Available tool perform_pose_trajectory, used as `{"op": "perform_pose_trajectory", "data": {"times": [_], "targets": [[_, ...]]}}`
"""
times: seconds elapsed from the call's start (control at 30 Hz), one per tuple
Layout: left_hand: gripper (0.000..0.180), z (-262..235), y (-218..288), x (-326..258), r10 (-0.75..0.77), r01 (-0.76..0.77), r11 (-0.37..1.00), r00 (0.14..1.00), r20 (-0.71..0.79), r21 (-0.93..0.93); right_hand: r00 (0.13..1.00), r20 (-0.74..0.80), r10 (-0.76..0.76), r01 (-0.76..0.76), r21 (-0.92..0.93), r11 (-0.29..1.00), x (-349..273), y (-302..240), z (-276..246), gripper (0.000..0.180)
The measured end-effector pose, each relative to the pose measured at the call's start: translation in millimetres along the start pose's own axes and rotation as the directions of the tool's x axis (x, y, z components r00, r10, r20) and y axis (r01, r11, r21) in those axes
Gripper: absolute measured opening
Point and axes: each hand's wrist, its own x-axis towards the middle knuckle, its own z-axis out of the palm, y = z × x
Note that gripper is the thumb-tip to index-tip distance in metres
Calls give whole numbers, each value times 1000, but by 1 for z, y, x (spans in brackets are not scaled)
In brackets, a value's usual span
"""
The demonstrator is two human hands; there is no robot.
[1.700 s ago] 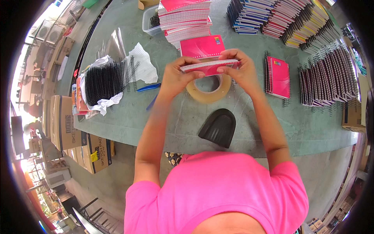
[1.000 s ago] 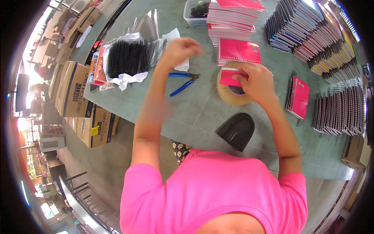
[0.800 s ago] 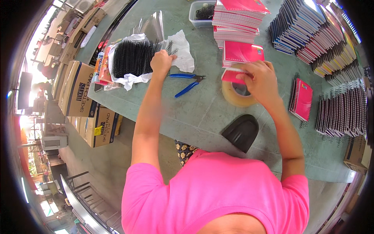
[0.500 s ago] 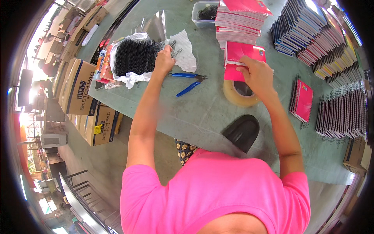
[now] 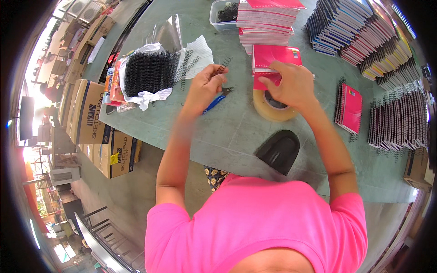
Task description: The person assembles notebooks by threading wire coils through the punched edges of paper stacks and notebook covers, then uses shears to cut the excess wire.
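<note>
Left hand [image 5: 205,88] pinches black coil [image 5: 226,61] above tabletop [image 5: 218,143], near blue cutter [image 5: 212,105]. Coil probably light, springy, easily bent; better pinch near end. Right hand [image 5: 293,85] on pink notebook [image 5: 258,83] by tape roll [image 5: 273,114]; cannot tell if gripping. Cover maybe slippery; hold edges.

Can make out bold dark lettering in two lines on the upper brown carton [image 5: 89,113], at far left. Can see similar dark lettering on the lower brown carton [image 5: 111,154], just beside a yellow label [image 5: 114,159], too small to read. Can spot small multicoloured letters at the right of the upper pink cover [image 5: 275,54], and similar ones near the top of the spiral-bound pink notebook [image 5: 351,109].
</note>
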Motion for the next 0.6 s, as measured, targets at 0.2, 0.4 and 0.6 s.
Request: {"op": "perform_pose_trajectory", "data": {"times": [0.2,0.4,0.6], "targets": [[25,37,20,-11,311,-300,929,950,-17,218,958,-250,-142,123,-93,988,-4,9,20,28],[24,48,20,-20,388,-348,832,921,-5,431,957,-234,-173,179,8,984,-8,14,17,12],[22,57,21,-22,383,-316,838,922,-66,445,978,-138,-158,172,97,980,-10,16,11,13]]}}
